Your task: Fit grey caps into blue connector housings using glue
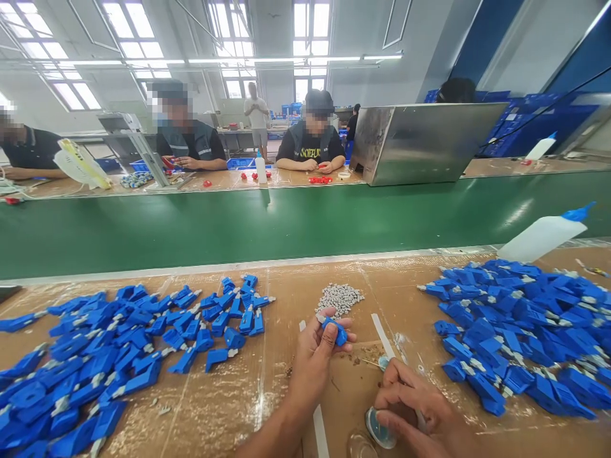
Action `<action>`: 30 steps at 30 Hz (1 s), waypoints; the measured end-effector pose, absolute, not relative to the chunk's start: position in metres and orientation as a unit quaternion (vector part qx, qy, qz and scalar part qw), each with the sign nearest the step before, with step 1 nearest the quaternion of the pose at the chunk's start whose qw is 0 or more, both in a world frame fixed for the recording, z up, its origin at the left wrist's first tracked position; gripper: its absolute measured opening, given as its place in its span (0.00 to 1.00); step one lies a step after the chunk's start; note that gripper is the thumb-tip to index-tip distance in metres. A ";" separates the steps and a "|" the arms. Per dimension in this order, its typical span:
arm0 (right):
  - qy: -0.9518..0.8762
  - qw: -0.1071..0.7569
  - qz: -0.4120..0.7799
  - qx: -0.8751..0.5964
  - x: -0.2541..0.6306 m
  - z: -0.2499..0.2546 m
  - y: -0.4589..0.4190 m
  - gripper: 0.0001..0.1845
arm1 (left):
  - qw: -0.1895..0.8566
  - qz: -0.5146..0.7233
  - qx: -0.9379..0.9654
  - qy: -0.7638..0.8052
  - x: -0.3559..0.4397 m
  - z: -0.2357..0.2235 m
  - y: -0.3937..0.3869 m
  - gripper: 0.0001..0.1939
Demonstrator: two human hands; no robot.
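My left hand (317,356) is raised a little over the cardboard-covered bench, its fingers pinched on a small blue plastic part (337,329) with a grey tip. My right hand (410,404) rests low near the front edge, fingers curled over a small round container with a bluish rim (378,429); what it grips is partly hidden. Just beyond my left hand lies a small heap of tiny grey pieces (340,298). A wide spread of blue parts (114,350) covers the left of the bench, and a denser pile of blue parts (520,331) lies to the right.
A white squeeze bottle with a blue nozzle (544,234) lies at the far right by the green conveyor belt (267,226). Across the belt several seated people handle red parts (319,180). A metal box (424,143) stands on the far bench.
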State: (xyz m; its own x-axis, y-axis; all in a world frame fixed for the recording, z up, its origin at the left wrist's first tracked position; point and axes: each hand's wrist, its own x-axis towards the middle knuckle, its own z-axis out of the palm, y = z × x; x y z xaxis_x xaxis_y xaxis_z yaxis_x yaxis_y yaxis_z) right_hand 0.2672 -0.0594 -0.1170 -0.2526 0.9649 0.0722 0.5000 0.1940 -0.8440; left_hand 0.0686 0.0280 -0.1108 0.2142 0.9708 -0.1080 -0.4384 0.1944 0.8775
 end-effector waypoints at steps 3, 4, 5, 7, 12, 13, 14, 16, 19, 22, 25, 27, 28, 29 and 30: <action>-0.736 0.293 0.332 -0.512 0.272 -0.105 -0.063 0.13 | 0.691 0.508 0.373 0.353 0.067 -0.113 0.030 0.31; -0.740 0.283 0.333 -0.511 0.273 -0.100 -0.065 0.12 | 0.695 0.503 0.375 0.352 0.067 -0.114 0.030 0.29; -0.741 0.273 0.338 -0.511 0.274 -0.095 -0.067 0.12 | 0.700 0.495 0.377 0.350 0.067 -0.114 0.030 0.29; -0.733 0.269 0.352 -0.516 0.274 -0.084 -0.070 0.12 | 0.714 0.479 0.376 0.345 0.066 -0.114 0.030 0.29; -0.704 0.256 0.415 -0.516 0.279 -0.068 -0.068 0.19 | 0.754 0.456 0.330 0.337 0.068 -0.113 0.031 0.29; -0.696 0.252 0.434 -0.514 0.282 -0.068 -0.066 0.20 | 0.765 0.450 0.315 0.336 0.068 -0.113 0.030 0.29; -0.685 0.255 0.450 -0.513 0.284 -0.068 -0.063 0.21 | 0.776 0.442 0.300 0.336 0.068 -0.113 0.030 0.29; -0.654 0.284 0.467 -0.523 0.288 -0.070 -0.056 0.21 | 0.797 0.422 0.274 0.334 0.069 -0.115 0.030 0.30; -0.625 0.346 0.460 -0.527 0.288 -0.073 -0.043 0.22 | 0.820 0.398 0.257 0.322 0.069 -0.121 0.029 0.31; -0.631 0.397 0.402 -0.531 0.280 -0.073 -0.027 0.19 | 0.835 0.391 0.253 0.294 0.071 -0.131 0.029 0.30; -0.659 0.428 0.333 -0.521 0.269 -0.072 -0.013 0.15 | 0.850 0.383 0.247 0.264 0.075 -0.149 0.030 0.29; -0.682 0.444 0.288 -0.504 0.264 -0.072 -0.006 0.13 | 0.857 0.386 0.240 0.244 0.079 -0.165 0.031 0.30; -0.693 0.450 0.263 -0.499 0.262 -0.072 -0.004 0.13 | 0.859 0.390 0.237 0.234 0.081 -0.174 0.031 0.30; -0.703 0.451 0.237 -0.496 0.261 -0.073 -0.002 0.12 | 0.860 0.394 0.233 0.225 0.084 -0.182 0.031 0.30; -0.711 0.449 0.214 -0.497 0.261 -0.073 -0.001 0.12 | 0.862 0.396 0.231 0.218 0.085 -0.188 0.031 0.29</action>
